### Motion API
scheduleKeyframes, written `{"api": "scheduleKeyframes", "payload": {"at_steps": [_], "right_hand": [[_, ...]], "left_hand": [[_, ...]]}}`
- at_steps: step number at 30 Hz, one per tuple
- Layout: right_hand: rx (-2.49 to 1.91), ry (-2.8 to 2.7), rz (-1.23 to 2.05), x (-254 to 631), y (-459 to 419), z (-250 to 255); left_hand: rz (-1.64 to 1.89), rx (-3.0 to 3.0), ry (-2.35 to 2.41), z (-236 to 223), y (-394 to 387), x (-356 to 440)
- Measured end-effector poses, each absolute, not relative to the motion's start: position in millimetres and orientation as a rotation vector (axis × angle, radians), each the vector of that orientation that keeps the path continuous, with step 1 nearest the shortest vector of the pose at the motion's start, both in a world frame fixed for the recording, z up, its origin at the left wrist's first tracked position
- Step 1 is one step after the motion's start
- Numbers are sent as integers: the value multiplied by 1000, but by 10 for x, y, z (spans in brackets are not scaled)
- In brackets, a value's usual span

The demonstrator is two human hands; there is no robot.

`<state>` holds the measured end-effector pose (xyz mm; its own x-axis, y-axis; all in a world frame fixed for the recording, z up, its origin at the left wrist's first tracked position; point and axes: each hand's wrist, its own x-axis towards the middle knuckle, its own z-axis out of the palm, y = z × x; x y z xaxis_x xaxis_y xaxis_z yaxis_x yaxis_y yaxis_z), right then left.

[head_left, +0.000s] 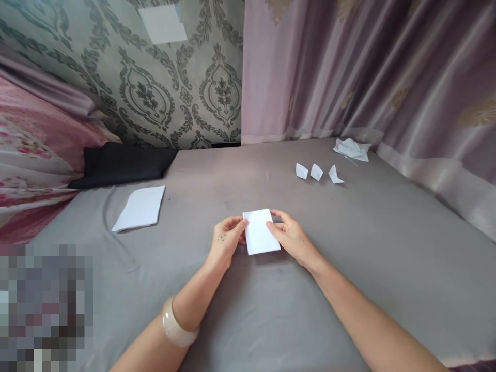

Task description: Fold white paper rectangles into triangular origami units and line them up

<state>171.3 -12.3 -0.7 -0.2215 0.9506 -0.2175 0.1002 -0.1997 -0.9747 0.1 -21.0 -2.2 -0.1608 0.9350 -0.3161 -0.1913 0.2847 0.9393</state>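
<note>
White paper (261,235), one, rectangular: held above the grey cloth (391,232), well in from its edges. Left hand (227,236): narrow pinch, thumb uppermost, on the paper's left side. Right hand (293,239): likewise, right side. Folded papers (316,172), three: toward the cloth's far right corner.

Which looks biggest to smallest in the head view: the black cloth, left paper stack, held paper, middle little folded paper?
1. Black cloth
2. Left paper stack and held paper: too alike to rank; the held one is nearer
3. Middle little folded paper
</note>
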Motion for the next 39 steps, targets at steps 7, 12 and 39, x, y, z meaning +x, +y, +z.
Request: {"api": "scheduleKeyframes", "payload": {"at_steps": [7, 12, 39], "right_hand": [[-1238, -1895, 1275, 1876, -133, 67], [-1223, -2085, 1082, 1938, -141, 46], [-1194, -2695, 236, 1934, -287, 161]], "left_hand": [[1185, 786, 1392, -24, -173, -80], [1171, 810, 1410, -4, -166, -84], [317, 2600, 1309, 164, -382, -241]]}}
